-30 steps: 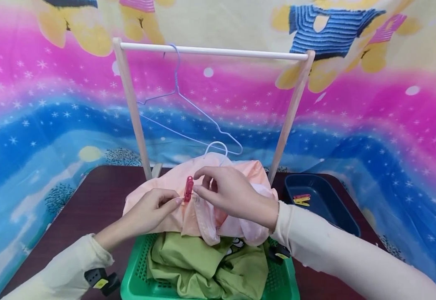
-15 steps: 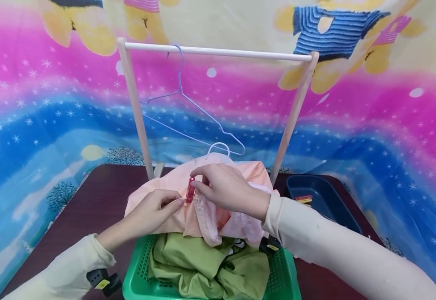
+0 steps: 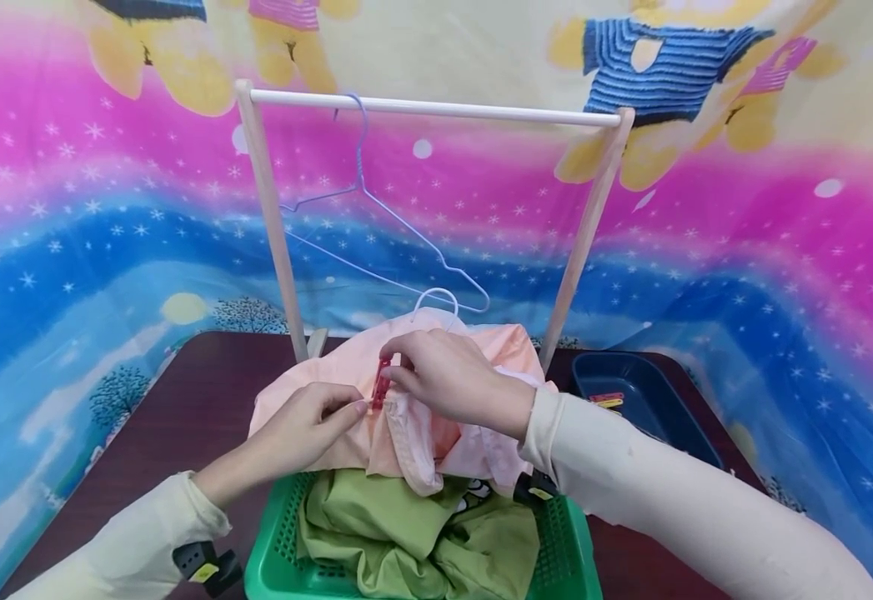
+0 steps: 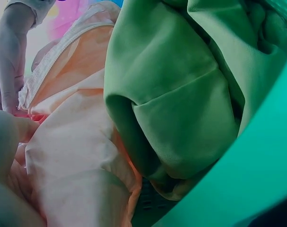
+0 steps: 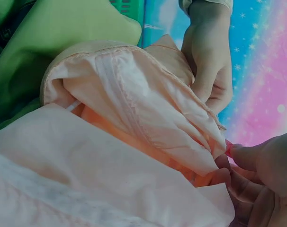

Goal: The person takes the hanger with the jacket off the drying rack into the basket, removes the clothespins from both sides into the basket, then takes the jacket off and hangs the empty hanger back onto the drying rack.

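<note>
A peach-coloured garment [image 3: 286, 388] lies bunched over the front of a green basket, and a white hanger hook [image 3: 436, 292] pokes out at its top. My left hand [image 3: 304, 427] pinches the garment's cloth between thumb and index finger. Right beside those fingertips stands a red clothespin [image 3: 381, 387], upright against the cloth. My right hand [image 3: 454, 379] pinches the clothespin's upper end with thumb and index finger. In the right wrist view only a bit of the red clothespin [image 5: 228, 149] shows; the peach cloth [image 5: 167, 109] hides its lower part.
The green basket [image 3: 271, 567] holds a crumpled olive-green garment [image 3: 376, 517]. Behind, a wooden rack with a white bar [image 3: 451, 107] carries a lavender wire hanger [image 3: 406, 223]. A dark blue tray [image 3: 676, 425] with several pink and yellow clothespins [image 3: 607, 401] sits at the right on the dark table [image 3: 173, 408].
My right hand has moved in slightly left and taken hold of the red clothespin's upper end. My left hand keeps its pinch on the peach cloth.
</note>
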A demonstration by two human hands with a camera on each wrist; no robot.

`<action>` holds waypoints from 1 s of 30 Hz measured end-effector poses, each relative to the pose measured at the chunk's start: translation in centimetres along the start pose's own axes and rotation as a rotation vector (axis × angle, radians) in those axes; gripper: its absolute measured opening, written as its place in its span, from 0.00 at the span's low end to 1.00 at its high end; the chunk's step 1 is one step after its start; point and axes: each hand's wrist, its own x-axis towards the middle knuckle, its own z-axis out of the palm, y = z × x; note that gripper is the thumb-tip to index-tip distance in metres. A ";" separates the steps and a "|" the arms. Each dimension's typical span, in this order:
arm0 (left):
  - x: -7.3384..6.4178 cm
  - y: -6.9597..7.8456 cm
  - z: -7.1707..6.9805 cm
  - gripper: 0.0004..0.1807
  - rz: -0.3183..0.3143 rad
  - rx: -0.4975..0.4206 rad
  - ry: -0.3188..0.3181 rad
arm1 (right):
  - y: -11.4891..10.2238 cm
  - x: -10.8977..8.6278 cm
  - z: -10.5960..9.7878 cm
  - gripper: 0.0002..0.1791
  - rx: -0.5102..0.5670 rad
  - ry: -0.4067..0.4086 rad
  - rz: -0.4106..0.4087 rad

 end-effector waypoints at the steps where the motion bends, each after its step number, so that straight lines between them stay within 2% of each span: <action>1: 0.0 0.0 0.0 0.17 0.002 0.001 0.001 | 0.0 0.0 0.0 0.09 0.004 0.001 -0.003; 6: -0.1 0.0 0.0 0.17 0.009 0.005 0.007 | -0.1 0.0 -0.2 0.06 0.028 0.002 -0.024; 15: -0.1 -0.1 0.1 0.17 0.008 0.003 0.008 | -0.1 -0.3 -0.3 0.07 0.066 0.032 -0.065; 23: 0.0 -0.2 -0.1 0.15 0.023 0.013 0.009 | 0.3 -0.3 -0.3 0.08 0.107 0.077 -0.062; 30: 0.0 -0.1 -0.2 0.17 0.009 0.004 0.004 | 0.5 -0.4 -0.2 0.07 0.126 0.088 -0.076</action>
